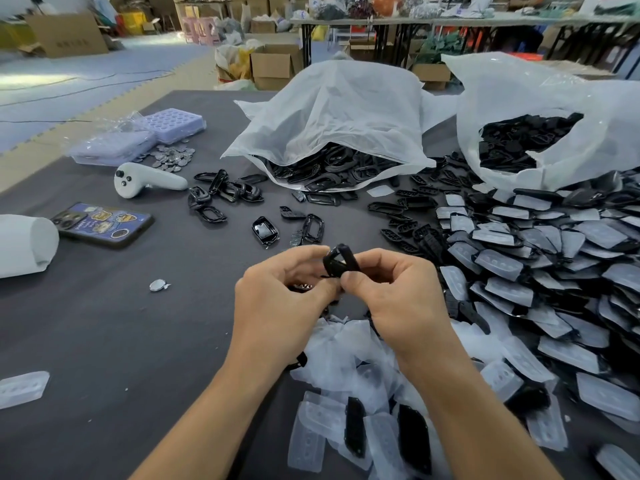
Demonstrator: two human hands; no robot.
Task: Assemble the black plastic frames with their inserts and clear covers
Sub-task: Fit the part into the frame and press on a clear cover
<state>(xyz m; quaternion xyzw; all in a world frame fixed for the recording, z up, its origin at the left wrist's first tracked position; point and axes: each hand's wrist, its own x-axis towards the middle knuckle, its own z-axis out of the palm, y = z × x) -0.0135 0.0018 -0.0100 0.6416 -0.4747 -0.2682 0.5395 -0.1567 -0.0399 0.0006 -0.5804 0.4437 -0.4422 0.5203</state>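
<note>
The lower part of the black frame [341,260] is covered by fingers, so it is hard to tell whether an insert or cover already sits in it; something small and shiny under the left hand [280,292] is mostly hidden too. Both hands pinch the frame between them above the grey table [104,323]: the left hand's curled fingertips meet its left edge, and the right hand [401,292] clamps it, thumb in front. Loose clear covers [346,355] lie just below the wrists
</note>
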